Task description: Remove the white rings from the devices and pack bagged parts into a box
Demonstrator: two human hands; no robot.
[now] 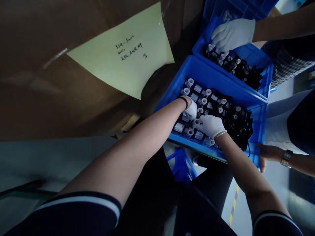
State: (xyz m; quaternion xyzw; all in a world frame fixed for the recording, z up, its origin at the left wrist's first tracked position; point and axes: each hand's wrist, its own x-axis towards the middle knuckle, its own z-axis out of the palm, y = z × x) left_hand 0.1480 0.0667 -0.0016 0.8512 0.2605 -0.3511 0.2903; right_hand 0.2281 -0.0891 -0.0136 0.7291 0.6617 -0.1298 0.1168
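Note:
Both of my hands wear white gloves and reach into a blue plastic bin (172,87). Rows of small black units with white tube fittings (208,92), pale labels and black cables (242,129) lie in it. My left hand (190,109) is curled down among the units; its fingertips and whatever they hold are hidden. Just to the right, my right hand (212,126) is closed, with thumb and fingers at the white fitting (197,122) of one unit. Part of that unit lies hidden under my hands.
A second blue bin (267,77) with similar units adjoins at the back, a co-worker's gloved hand (233,34) in it. Another person's bare hand (264,155) touches my bin's right end. Handwritten yellow paper (128,49) hangs on the brown carton (36,82). A blue stool (180,164) stands below.

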